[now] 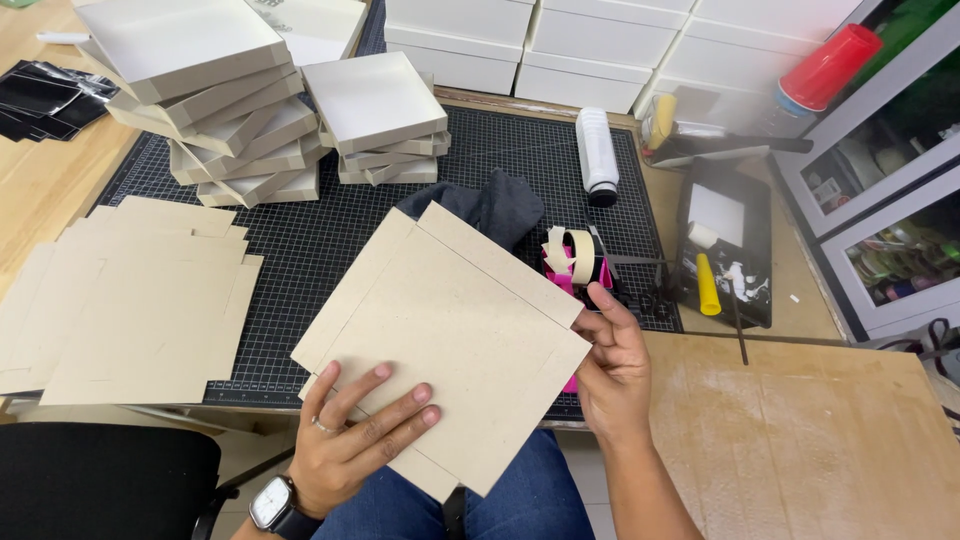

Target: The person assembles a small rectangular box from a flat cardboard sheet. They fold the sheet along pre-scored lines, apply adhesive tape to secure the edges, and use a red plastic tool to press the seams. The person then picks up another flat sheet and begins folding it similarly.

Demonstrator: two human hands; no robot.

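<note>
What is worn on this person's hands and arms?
Both forearms are bare, with no sleeves or gloves showing. The left hand has a silver ring on one finger, and its wrist carries a wristwatch with a square white dial and black strap. The right hand wears nothing.

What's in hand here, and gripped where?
A flat scored cardboard blank. Left hand grips its lower-left edge, fingers spread on its face; right hand grips its right edge.

Place: box-making craft workshop, probably.
Evidence: black gridded cutting mat, stacked white cardboard box trays, flat grey cardboard blanks, pink tape dispenser.
</note>
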